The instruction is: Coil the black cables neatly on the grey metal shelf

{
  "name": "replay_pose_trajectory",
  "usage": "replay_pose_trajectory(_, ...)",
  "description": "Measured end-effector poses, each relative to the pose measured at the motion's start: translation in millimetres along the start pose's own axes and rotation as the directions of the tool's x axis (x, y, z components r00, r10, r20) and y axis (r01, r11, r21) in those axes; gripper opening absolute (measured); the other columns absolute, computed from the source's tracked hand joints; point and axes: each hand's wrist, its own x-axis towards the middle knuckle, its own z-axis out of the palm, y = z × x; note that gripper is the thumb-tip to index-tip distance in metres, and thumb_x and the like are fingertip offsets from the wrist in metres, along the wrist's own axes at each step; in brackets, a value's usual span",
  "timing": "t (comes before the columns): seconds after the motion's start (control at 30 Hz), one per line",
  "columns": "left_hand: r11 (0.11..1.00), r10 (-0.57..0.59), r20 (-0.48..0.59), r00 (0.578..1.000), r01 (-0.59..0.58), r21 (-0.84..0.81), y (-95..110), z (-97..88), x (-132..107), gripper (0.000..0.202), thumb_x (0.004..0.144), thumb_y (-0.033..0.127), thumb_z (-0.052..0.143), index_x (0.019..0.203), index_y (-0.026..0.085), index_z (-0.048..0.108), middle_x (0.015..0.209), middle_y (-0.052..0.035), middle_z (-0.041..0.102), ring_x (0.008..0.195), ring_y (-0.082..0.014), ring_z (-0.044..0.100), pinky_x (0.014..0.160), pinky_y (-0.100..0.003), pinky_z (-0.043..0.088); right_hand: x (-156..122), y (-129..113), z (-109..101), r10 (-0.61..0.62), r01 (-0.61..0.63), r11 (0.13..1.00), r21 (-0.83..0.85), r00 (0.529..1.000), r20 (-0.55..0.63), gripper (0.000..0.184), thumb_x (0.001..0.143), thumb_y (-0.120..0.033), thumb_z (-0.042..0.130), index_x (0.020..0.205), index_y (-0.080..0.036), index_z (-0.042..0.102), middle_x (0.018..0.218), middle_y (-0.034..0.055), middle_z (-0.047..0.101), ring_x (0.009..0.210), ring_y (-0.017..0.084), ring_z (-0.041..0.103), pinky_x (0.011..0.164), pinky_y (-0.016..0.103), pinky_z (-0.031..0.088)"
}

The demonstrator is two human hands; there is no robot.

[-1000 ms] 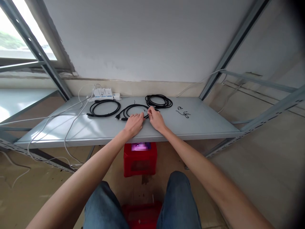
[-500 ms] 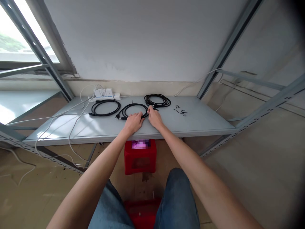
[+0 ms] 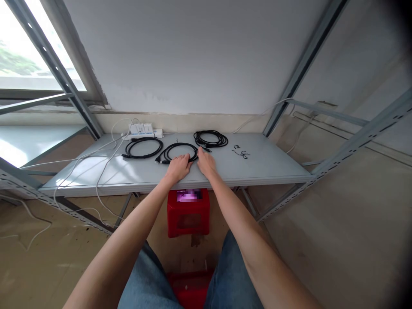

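Observation:
A coiled black cable (image 3: 175,146) lies in the middle of the grey shelf (image 3: 154,174). On its near edge rests my left hand (image 3: 179,166), fingers closed around the strands. My right hand (image 3: 205,163) is closed on the coil's right side, its thumb and fingertips pinched together at the strands. A black plug end lies just beyond the right fingertips. To the left sits a second coiled black cable (image 3: 143,156). Behind my right hand is a thicker black coil (image 3: 210,144). Short black ties (image 3: 241,153) lie loose on the right.
A white power strip (image 3: 144,131) with adapters stands against the wall at the back left. White cords (image 3: 106,165) run from it over the shelf's front edge. Metal uprights (image 3: 302,60) frame both sides. Below the shelf is a red stool (image 3: 188,221) with a lit screen on top.
The view has shifted slightly. My right hand has moved a little left and nearer along the middle coil. My left hand stays on the coil's near edge.

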Motion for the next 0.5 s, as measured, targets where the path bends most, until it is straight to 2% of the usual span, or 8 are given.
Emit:
replay_pose_trajectory(0.23,1.000,-0.001,0.008,1.000,0.001,0.001,0.4,0.0,-0.4,0.025,0.109,0.035,0.045,0.121,0.018,0.059,0.116,-0.0151,0.076,0.112,-0.0328,0.071,0.096,-0.041,0.048,-1.4,-2.7,0.3,0.029,-0.029,0.999,-0.046,1.000,-0.007,0.045,0.101,-0.007,0.044,0.144,-0.016,0.045,0.120,0.0155,0.075,0.109,0.031,0.074,0.093,0.039,0.056)
replay_pose_trajectory(0.5,1.000,-0.004,0.026,1.000,0.004,0.003,2.8,-2.7,-0.9,0.024,0.108,0.034,0.046,0.120,0.018,0.060,0.116,-0.0152,0.075,0.113,-0.0322,0.070,0.097,-0.041,0.048,1.2,-4.1,4.0,0.048,-0.049,0.996,-0.081,0.999,-0.013,0.050,0.102,-0.010,0.044,0.152,-0.013,0.039,0.121,0.0186,0.074,0.111,0.030,0.074,0.095,0.038,0.056)
